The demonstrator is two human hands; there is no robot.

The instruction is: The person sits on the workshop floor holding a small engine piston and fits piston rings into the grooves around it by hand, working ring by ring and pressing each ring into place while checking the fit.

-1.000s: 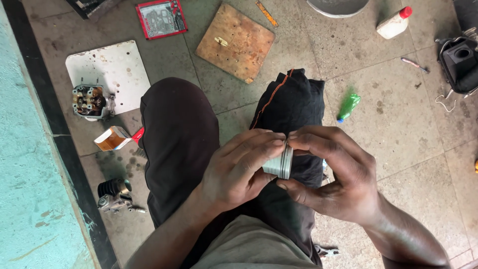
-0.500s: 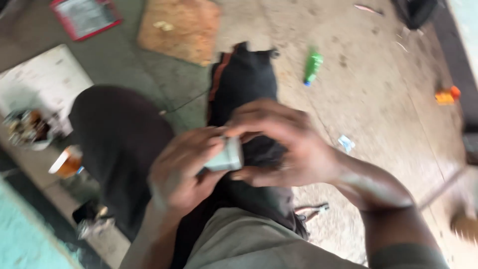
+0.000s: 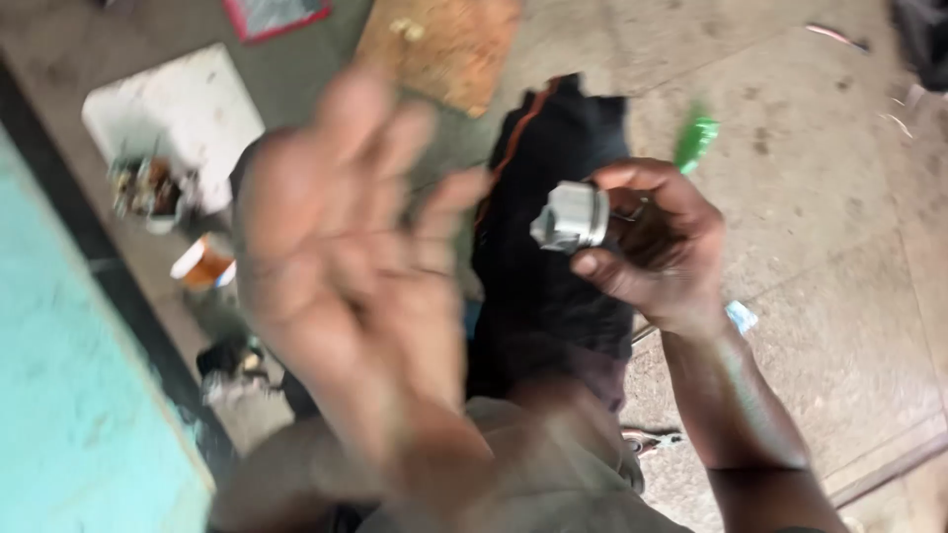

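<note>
Right hand [image 3: 657, 247] grips a small grey part [image 3: 571, 216] over the lap; left hand [image 3: 346, 237] hangs open, blurred. A firm pinch suits best.

Your left hand [image 3: 346, 266] is hanging open and blurred, blocking the middle — bare concrete floor [image 3: 820, 227] is lying free to your right, past the green bottle [image 3: 696, 140]; a cluttered white board [image 3: 173, 118] is crowding the left.

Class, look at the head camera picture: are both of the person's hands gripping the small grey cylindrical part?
No: only the right hand grips the grey part, while the left hand is raised open and apart from it.
</note>
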